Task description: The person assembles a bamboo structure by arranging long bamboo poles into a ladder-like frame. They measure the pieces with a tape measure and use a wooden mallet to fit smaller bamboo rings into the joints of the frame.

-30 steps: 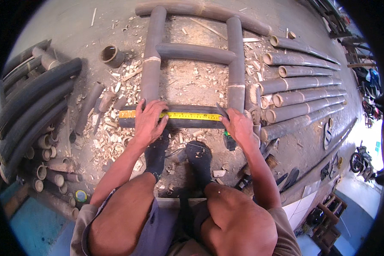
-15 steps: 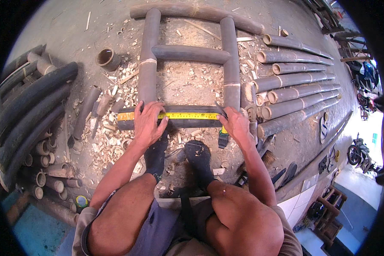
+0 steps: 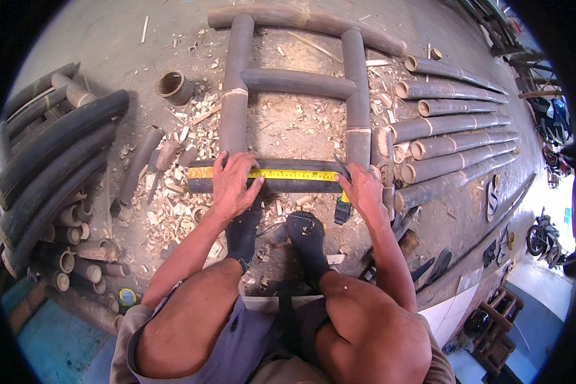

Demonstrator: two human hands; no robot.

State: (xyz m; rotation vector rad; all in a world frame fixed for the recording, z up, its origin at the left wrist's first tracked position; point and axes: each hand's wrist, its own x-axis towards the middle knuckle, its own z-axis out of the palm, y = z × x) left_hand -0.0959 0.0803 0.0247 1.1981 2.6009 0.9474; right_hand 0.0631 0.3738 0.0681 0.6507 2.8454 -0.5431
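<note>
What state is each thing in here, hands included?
Yellow tape measure: drawn out along a dark bamboo pole.
Left hand: laid across the tape.
Right hand: gripping the tape near its case.
Bamboo frame: joined, lying down.
Bamboo poles: side by side.
Bamboo chips: scattered.
Motorcycle: parked.

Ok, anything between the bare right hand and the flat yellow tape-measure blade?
Nothing visible: the right hand meets the flat yellow tape-measure blade near its right end. The thin, dark, pointed tool it holds doesn't block that contact.

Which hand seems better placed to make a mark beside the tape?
Probably the right hand: it holds a thin dark tool beside the yellow tape, while the left hand rests across the tape.
</note>
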